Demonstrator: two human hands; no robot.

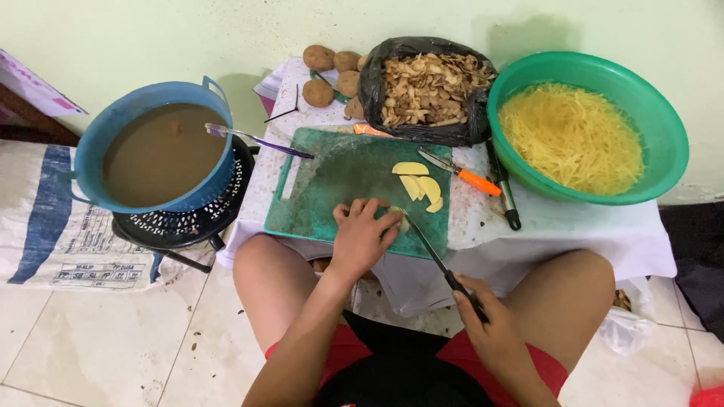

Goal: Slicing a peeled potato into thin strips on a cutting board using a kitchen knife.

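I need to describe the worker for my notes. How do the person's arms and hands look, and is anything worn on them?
Both arms are bare to above the elbow. The left hand and right hand show no gloves, rings, watch or bracelets.

White blue-striped sack (53,218), floor left

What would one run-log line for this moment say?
left hand: steadies potato piece | right hand: black-handled knife cutting | green plastic cutting board: slices

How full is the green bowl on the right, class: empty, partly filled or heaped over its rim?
Partly filled. The green bowl holds a bed of yellow shredded strips across its bottom, and the inner wall shows bare above them.
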